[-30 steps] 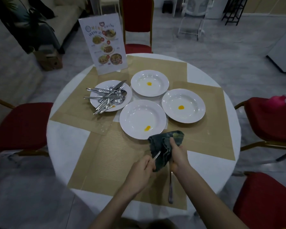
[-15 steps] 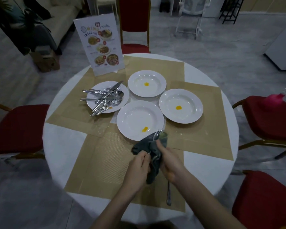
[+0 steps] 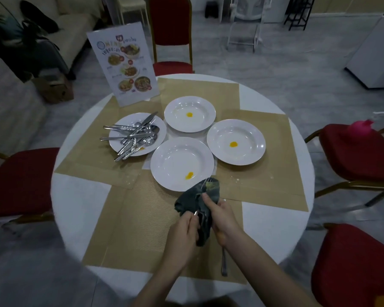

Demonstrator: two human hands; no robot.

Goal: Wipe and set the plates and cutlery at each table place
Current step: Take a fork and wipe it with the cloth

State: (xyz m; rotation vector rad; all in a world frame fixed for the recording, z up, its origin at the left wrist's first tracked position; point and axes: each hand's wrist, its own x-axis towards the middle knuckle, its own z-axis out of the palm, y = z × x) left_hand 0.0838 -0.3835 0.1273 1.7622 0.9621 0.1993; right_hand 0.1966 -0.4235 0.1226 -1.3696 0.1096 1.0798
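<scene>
My left hand grips the handle of a fork whose tines poke out past a dark cloth. My right hand holds that cloth wrapped round the fork, just above the near placemat. Three white plates with a yellow spot sit in the middle: the nearest plate, the far plate, the right plate. A fourth plate on the left carries a pile of cutlery. One piece of cutlery lies on the near placemat under my right wrist.
A standing menu card is at the table's far left. Red chairs surround the round white table: the left chair, the far chair, the right chair with a pink object, the near-right chair.
Both hands with the cloth and fork shifted slightly away from me toward the nearest plate; the fork tines slid out beyond the cloth. The plates stayed put.
</scene>
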